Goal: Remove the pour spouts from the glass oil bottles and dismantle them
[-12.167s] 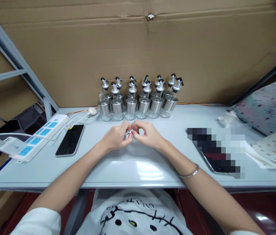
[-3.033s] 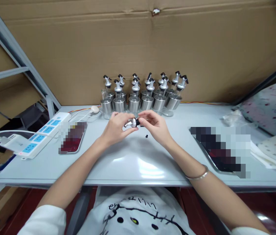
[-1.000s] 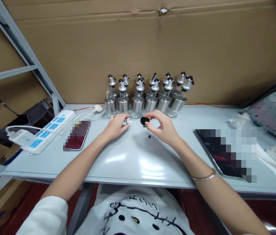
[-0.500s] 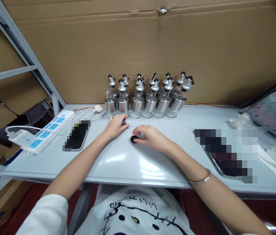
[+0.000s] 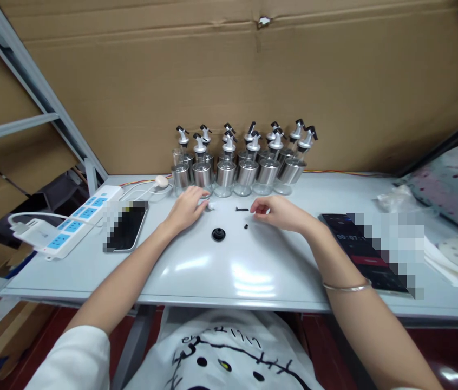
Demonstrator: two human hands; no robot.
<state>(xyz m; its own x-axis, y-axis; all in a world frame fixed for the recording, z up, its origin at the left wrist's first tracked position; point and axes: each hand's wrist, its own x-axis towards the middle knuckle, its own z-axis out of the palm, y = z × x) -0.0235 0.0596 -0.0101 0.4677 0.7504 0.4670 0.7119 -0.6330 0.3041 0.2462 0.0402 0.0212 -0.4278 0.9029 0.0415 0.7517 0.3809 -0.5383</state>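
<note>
In the head view, my left hand (image 5: 188, 208) rests on the table in front of the bottles, fingers bent. A small clear piece (image 5: 211, 206) shows at its thumb and fingertips and seems pinched there. My right hand (image 5: 275, 213) hovers low over the table with curled fingers apart and nothing visible in them. Just left of its fingertips lies a thin black lever (image 5: 242, 209). A tiny black part (image 5: 246, 227) sits below the lever. Between both hands, nearer to me, a round black stopper (image 5: 218, 234) lies on the table.
Two rows of glass-and-steel oil bottles (image 5: 226, 174) stand at the back, most with pourer spouts; the front-left one has a bare neck. A power strip (image 5: 85, 219) and a phone (image 5: 128, 227) lie left, another phone (image 5: 359, 244) right. Cardboard (image 5: 237, 70) closes off the back.
My right hand has let go of the round black stopper and moved right, beside the black lever. The stopper now lies free. My left hand has stayed nearly in place.
</note>
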